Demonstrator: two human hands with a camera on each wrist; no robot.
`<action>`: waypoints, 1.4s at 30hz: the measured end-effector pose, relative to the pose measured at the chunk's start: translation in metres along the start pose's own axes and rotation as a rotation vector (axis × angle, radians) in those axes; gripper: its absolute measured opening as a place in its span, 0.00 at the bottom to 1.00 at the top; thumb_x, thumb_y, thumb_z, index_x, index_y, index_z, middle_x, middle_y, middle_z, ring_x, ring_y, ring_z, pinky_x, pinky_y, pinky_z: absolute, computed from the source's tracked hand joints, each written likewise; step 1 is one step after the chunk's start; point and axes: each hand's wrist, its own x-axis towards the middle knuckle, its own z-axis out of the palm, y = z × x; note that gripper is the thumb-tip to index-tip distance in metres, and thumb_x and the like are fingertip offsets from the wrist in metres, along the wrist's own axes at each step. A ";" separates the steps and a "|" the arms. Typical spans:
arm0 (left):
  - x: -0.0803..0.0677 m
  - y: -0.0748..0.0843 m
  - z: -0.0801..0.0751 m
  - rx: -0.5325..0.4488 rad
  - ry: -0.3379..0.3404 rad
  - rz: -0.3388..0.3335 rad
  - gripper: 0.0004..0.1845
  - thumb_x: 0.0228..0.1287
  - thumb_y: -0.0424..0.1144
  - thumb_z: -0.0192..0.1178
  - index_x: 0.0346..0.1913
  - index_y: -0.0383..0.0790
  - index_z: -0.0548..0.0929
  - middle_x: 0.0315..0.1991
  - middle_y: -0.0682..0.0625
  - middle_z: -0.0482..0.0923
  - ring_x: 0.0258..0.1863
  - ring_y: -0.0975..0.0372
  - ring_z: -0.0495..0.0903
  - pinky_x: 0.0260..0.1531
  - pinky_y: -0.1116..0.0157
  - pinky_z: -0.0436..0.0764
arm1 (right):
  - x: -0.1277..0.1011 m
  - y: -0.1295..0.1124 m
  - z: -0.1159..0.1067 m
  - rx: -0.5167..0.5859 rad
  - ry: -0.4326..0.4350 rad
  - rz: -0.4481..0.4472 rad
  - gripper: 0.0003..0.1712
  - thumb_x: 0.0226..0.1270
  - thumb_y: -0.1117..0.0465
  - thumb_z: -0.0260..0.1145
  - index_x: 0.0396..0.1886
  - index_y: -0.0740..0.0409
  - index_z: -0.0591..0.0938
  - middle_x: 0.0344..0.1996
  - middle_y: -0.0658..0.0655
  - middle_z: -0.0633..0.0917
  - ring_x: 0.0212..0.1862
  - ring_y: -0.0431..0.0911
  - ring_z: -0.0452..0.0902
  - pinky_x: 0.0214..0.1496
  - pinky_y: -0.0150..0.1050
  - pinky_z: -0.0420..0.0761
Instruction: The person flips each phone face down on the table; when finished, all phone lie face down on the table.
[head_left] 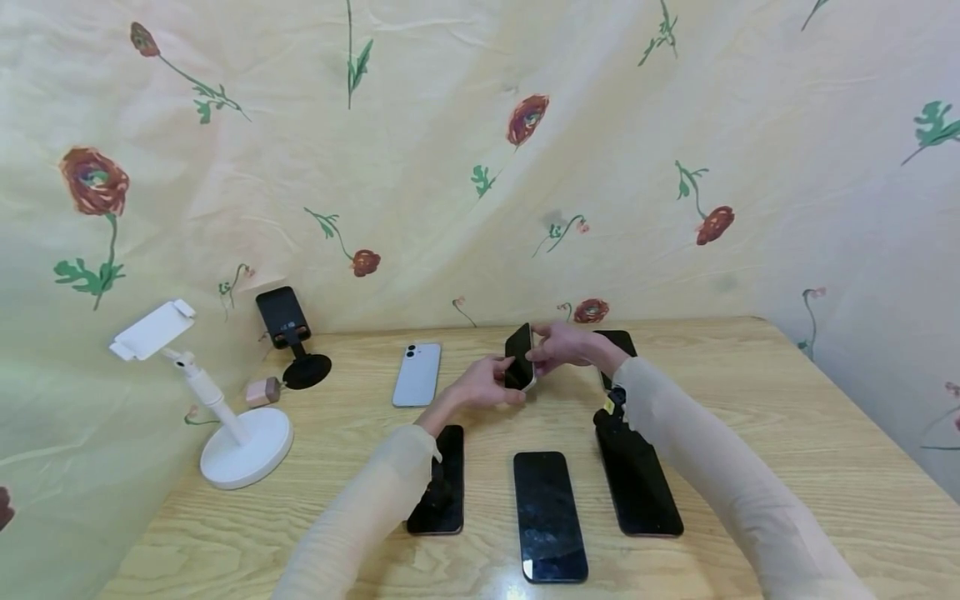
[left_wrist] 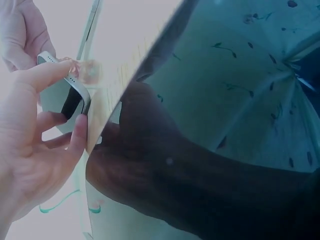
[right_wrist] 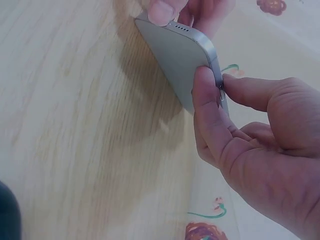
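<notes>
Both hands hold one phone (head_left: 519,357) on edge above the middle of the wooden table (head_left: 750,433). My left hand (head_left: 495,379) grips its lower end, with a fingertip on the bottom edge and other fingers curled behind it. My right hand (head_left: 551,348) pinches its side edge between thumb and forefinger. In the right wrist view the phone (right_wrist: 175,55) shows a silver back and speaker holes, and the right hand (right_wrist: 220,97) has its fingertips meeting at a small spot on the frame. In the left wrist view the left hand (left_wrist: 35,130) wraps the phone (left_wrist: 60,97).
Three dark phones lie screen up near me: left (head_left: 448,492), middle (head_left: 549,515), right (head_left: 637,483). A white phone (head_left: 417,374) lies face down and another dark phone (head_left: 619,342) lies behind the right hand. At the left stand a white stand (head_left: 225,408) and a black stand (head_left: 292,342).
</notes>
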 end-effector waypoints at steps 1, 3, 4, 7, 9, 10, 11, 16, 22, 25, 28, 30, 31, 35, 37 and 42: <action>0.000 0.000 0.000 -0.010 -0.001 0.002 0.43 0.59 0.44 0.71 0.73 0.30 0.63 0.64 0.37 0.73 0.48 0.56 0.78 0.44 0.66 0.76 | 0.000 -0.001 0.000 -0.005 0.000 -0.005 0.46 0.74 0.72 0.58 0.78 0.72 0.38 0.37 0.64 0.81 0.33 0.45 0.81 0.48 0.44 0.83; -0.001 -0.001 -0.001 -0.023 -0.003 0.004 0.43 0.60 0.44 0.70 0.73 0.31 0.64 0.65 0.37 0.72 0.47 0.57 0.78 0.45 0.66 0.76 | 0.001 -0.003 0.001 -0.013 0.001 -0.012 0.46 0.74 0.72 0.58 0.78 0.72 0.38 0.36 0.64 0.81 0.33 0.46 0.81 0.48 0.43 0.83; -0.001 -0.002 -0.001 -0.022 -0.003 0.006 0.42 0.60 0.44 0.70 0.72 0.31 0.64 0.67 0.38 0.70 0.48 0.57 0.77 0.46 0.66 0.75 | 0.001 -0.004 0.002 -0.020 0.001 -0.015 0.46 0.74 0.72 0.58 0.78 0.72 0.38 0.35 0.63 0.81 0.33 0.46 0.81 0.48 0.43 0.83; -0.001 -0.003 -0.002 -0.005 -0.002 0.016 0.40 0.61 0.45 0.69 0.71 0.32 0.65 0.70 0.39 0.66 0.53 0.57 0.76 0.49 0.66 0.75 | 0.002 -0.005 0.003 -0.030 0.000 -0.020 0.46 0.74 0.72 0.58 0.77 0.73 0.38 0.35 0.63 0.81 0.32 0.45 0.81 0.47 0.43 0.83; 0.000 -0.004 -0.002 0.007 -0.001 0.019 0.39 0.61 0.45 0.69 0.71 0.33 0.66 0.71 0.39 0.65 0.56 0.55 0.75 0.51 0.66 0.74 | 0.003 -0.006 0.003 -0.033 0.002 -0.020 0.46 0.74 0.72 0.58 0.77 0.73 0.38 0.35 0.63 0.81 0.32 0.46 0.81 0.47 0.43 0.83; 0.000 -0.004 -0.002 0.010 0.000 0.021 0.39 0.62 0.45 0.68 0.71 0.33 0.67 0.71 0.39 0.65 0.57 0.55 0.75 0.52 0.66 0.74 | 0.003 -0.006 0.004 -0.036 0.004 -0.017 0.46 0.74 0.72 0.58 0.78 0.73 0.39 0.35 0.63 0.81 0.32 0.46 0.81 0.47 0.43 0.83; 0.000 -0.004 -0.002 0.012 0.002 0.024 0.38 0.62 0.45 0.68 0.71 0.33 0.67 0.71 0.39 0.66 0.58 0.54 0.74 0.53 0.65 0.74 | 0.003 -0.007 0.004 -0.037 0.006 -0.015 0.46 0.74 0.72 0.59 0.78 0.73 0.39 0.35 0.63 0.81 0.32 0.46 0.81 0.47 0.43 0.83; -0.001 -0.004 -0.002 0.004 -0.003 0.016 0.37 0.64 0.44 0.68 0.71 0.34 0.66 0.72 0.40 0.64 0.63 0.52 0.71 0.58 0.61 0.72 | 0.005 -0.009 0.006 -0.044 0.007 -0.015 0.47 0.74 0.72 0.59 0.77 0.73 0.39 0.33 0.62 0.82 0.32 0.46 0.82 0.46 0.43 0.84; -0.002 -0.005 -0.002 -0.013 -0.013 0.002 0.37 0.65 0.43 0.67 0.73 0.35 0.65 0.74 0.41 0.62 0.67 0.51 0.68 0.62 0.59 0.70 | 0.005 -0.011 0.008 -0.052 0.016 -0.017 0.46 0.74 0.72 0.59 0.77 0.73 0.39 0.30 0.61 0.82 0.31 0.46 0.82 0.48 0.46 0.83; -0.003 -0.007 -0.002 -0.033 -0.009 0.011 0.37 0.64 0.43 0.67 0.72 0.35 0.67 0.71 0.41 0.66 0.64 0.52 0.71 0.59 0.59 0.72 | 0.005 -0.011 0.009 -0.052 0.020 -0.027 0.46 0.74 0.71 0.59 0.78 0.73 0.39 0.29 0.61 0.82 0.30 0.46 0.82 0.47 0.46 0.84; -0.004 -0.008 -0.003 -0.065 -0.008 0.022 0.36 0.64 0.42 0.68 0.73 0.38 0.68 0.64 0.41 0.75 0.57 0.54 0.76 0.56 0.59 0.74 | 0.006 -0.011 0.011 -0.035 0.016 -0.033 0.46 0.74 0.71 0.59 0.78 0.72 0.39 0.28 0.60 0.82 0.30 0.46 0.82 0.46 0.45 0.84; -0.005 -0.009 -0.003 -0.091 -0.006 0.025 0.36 0.64 0.42 0.68 0.74 0.41 0.68 0.59 0.41 0.79 0.54 0.54 0.78 0.55 0.58 0.75 | 0.007 -0.012 0.012 -0.028 0.010 -0.036 0.47 0.75 0.70 0.59 0.78 0.71 0.39 0.28 0.61 0.82 0.29 0.46 0.82 0.47 0.47 0.84; -0.006 -0.009 -0.004 -0.103 -0.005 0.024 0.36 0.64 0.42 0.68 0.74 0.42 0.69 0.57 0.42 0.80 0.53 0.55 0.79 0.54 0.58 0.75 | 0.007 -0.012 0.013 -0.024 0.007 -0.035 0.47 0.75 0.70 0.59 0.78 0.71 0.38 0.29 0.61 0.82 0.29 0.46 0.82 0.49 0.48 0.83; -0.008 -0.011 -0.005 -0.134 0.000 0.011 0.39 0.63 0.43 0.69 0.75 0.42 0.66 0.59 0.41 0.78 0.56 0.54 0.78 0.56 0.57 0.76 | 0.008 -0.013 0.015 -0.002 0.001 -0.030 0.46 0.77 0.68 0.57 0.79 0.68 0.37 0.36 0.69 0.84 0.30 0.46 0.83 0.52 0.52 0.81; -0.009 -0.011 -0.006 -0.140 -0.003 0.006 0.42 0.63 0.43 0.68 0.77 0.41 0.62 0.62 0.39 0.76 0.58 0.53 0.77 0.57 0.57 0.75 | 0.008 -0.013 0.016 0.010 -0.006 -0.033 0.46 0.77 0.68 0.56 0.79 0.67 0.37 0.43 0.73 0.83 0.32 0.47 0.83 0.51 0.50 0.82; -0.010 -0.012 -0.006 -0.158 -0.014 0.009 0.45 0.64 0.40 0.67 0.79 0.39 0.53 0.64 0.37 0.74 0.61 0.51 0.75 0.59 0.57 0.74 | 0.009 -0.011 0.019 0.032 -0.004 -0.045 0.45 0.78 0.68 0.56 0.80 0.66 0.38 0.51 0.76 0.80 0.36 0.49 0.84 0.45 0.43 0.84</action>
